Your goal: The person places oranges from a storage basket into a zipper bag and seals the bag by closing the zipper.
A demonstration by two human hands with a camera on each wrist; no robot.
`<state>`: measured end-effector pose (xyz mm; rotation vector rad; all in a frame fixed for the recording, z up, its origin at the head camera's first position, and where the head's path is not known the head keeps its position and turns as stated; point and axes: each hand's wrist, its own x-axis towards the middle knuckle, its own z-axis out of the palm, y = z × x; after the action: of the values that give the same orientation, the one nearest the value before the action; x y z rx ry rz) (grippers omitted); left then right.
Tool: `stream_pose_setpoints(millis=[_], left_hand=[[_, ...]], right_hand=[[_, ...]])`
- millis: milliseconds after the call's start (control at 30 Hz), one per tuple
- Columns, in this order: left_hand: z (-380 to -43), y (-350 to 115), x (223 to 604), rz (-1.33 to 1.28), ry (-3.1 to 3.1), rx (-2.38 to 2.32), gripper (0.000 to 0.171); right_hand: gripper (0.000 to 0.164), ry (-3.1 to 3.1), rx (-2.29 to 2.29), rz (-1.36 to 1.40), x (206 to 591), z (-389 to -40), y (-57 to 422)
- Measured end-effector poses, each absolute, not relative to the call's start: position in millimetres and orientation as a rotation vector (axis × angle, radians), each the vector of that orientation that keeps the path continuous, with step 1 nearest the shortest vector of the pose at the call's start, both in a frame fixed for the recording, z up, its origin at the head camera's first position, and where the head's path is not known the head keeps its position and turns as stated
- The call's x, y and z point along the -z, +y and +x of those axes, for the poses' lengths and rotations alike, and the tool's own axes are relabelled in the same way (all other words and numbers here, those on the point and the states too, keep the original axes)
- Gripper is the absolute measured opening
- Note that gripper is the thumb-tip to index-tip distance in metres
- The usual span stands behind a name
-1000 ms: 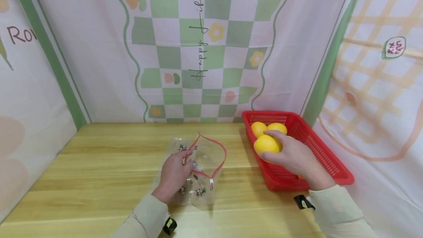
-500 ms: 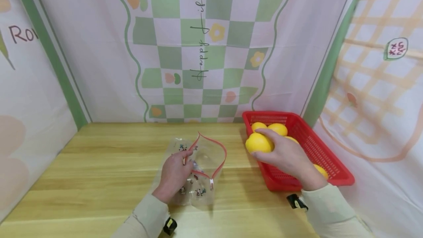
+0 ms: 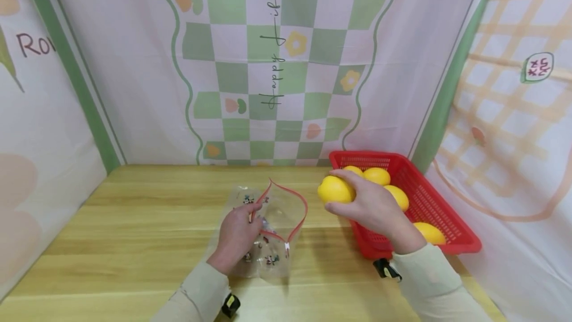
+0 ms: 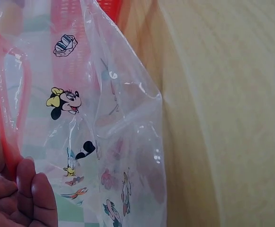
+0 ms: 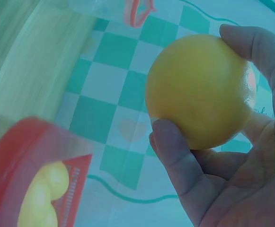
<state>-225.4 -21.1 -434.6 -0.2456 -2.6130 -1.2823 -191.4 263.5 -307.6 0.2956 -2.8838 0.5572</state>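
My left hand [image 3: 238, 235] pinches the red zip edge of a clear plastic zip bag [image 3: 272, 257] printed with cartoon figures. The bag's mouth gapes toward the right, with a white slider at its near corner. In the left wrist view, the fingers [image 4: 35, 189] hold the red strip at the lower left. My right hand [image 3: 375, 207] grips a yellow lemon [image 3: 336, 190] between thumb and fingers, just left of the red basket [image 3: 373, 252]. In the right wrist view, the lemon [image 5: 199, 90] is held in the fingertips, away from the palm.
Several more lemons lie in the basket, one of them [image 3: 430, 233] near its front end. The wooden table [image 3: 134, 222] runs back to a checked cloth wall [image 3: 263, 73]. Another cloth wall [image 3: 514, 113] stands right behind the basket's right side.
My right hand has carried the lemon leftward from over the basket to beyond its left rim, uncovering more lemons. The left hand and bag stay in place.
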Motion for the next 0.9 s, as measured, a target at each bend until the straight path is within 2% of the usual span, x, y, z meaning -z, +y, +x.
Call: stream_pose_setpoints(millis=[900], left_hand=[[-223.1,-19.9,435.6,-0.247,-2.606,1.291,0.04]], right_hand=[[0.072,-2.881,-0.621,0.375,319.7,-210.0,210.6]])
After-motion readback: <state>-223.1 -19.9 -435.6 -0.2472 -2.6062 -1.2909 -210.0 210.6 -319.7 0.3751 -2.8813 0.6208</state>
